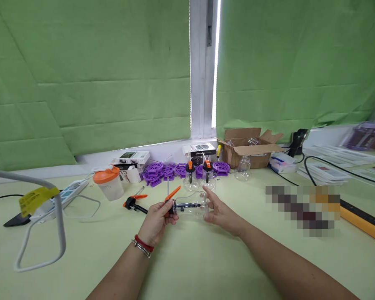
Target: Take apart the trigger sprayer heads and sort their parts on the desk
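Observation:
My left hand (158,217) grips the black collar of a pump top with an orange lever (175,193) and a thin metal spout. The pump's black stem (189,205) lies inside a clear bottle (192,197), held sideways above the table. My right hand (223,214) curves its thumb and fingers around the wide base of this bottle. Left of my hands, a loose pump top (131,203) with an orange lever lies on the table. Two clear bottles with pump tops, a left one (190,179) and a right one (208,179), stand upright behind.
Several purple plastic parts (154,171) lie along the back. An orange-lidded cup (108,185) stands left, near a power strip (65,196) and grey wire frame (61,225). A cardboard box (245,156) and topless clear bottle (243,168) are at back right; cables cross the right side.

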Available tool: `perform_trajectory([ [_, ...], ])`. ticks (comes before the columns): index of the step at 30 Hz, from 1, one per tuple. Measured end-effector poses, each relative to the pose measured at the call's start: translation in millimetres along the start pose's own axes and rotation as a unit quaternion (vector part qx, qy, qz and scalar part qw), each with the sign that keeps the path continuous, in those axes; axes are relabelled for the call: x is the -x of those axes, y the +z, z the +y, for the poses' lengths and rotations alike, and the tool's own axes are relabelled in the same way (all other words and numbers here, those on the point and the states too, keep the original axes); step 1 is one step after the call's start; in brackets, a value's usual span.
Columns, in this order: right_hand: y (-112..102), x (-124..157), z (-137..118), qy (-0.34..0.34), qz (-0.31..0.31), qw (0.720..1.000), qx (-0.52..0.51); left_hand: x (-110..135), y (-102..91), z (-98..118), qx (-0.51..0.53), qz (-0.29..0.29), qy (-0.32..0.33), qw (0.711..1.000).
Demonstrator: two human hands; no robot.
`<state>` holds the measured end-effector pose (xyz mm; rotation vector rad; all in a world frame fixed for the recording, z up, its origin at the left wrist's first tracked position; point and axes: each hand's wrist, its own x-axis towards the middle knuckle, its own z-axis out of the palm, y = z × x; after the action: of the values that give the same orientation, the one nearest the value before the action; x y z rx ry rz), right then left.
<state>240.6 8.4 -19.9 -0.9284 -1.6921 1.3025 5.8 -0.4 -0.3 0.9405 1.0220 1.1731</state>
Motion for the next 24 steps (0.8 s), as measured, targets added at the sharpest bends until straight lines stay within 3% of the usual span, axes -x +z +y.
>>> perform_trajectory([
  [3, -1.6, 3.2, -7.3, -0.139, 0.008, 0.98, 0.141, -0.4, -0.7, 0.0, 0.0, -0.007, 0.0, 1.0],
  [6, -3.1, 3.8, -11.2, -0.197, 0.018, 0.96, 0.196, -1.2, -1.4, 0.0, -0.003, -0.015, -0.002, 1.0],
  [9, -3.2, 1.7, -8.9, -0.161, 0.029, 0.971, 0.175, -1.4, -2.0, -0.2, -0.006, -0.02, -0.001, 1.0],
  [13, -0.6, -4.4, 4.7, 0.0, 0.017, 1.0, 0.017, 0.5, -0.1, -0.5, -0.027, -0.031, 0.017, 0.999],
  [17, 0.2, -10.1, 20.3, 0.127, -0.022, 0.987, -0.101, 2.5, 3.4, -1.1, -0.043, -0.041, 0.027, 0.998],
  [21, -4.5, -8.7, 16.6, 0.135, -0.024, 0.985, -0.104, 1.3, 3.5, -0.8, -0.015, -0.024, 0.012, 1.0],
  [24, -7.0, -3.7, 5.0, 0.052, 0.0, 0.997, -0.056, -0.7, 0.9, -0.4, 0.004, -0.007, 0.002, 1.0],
])
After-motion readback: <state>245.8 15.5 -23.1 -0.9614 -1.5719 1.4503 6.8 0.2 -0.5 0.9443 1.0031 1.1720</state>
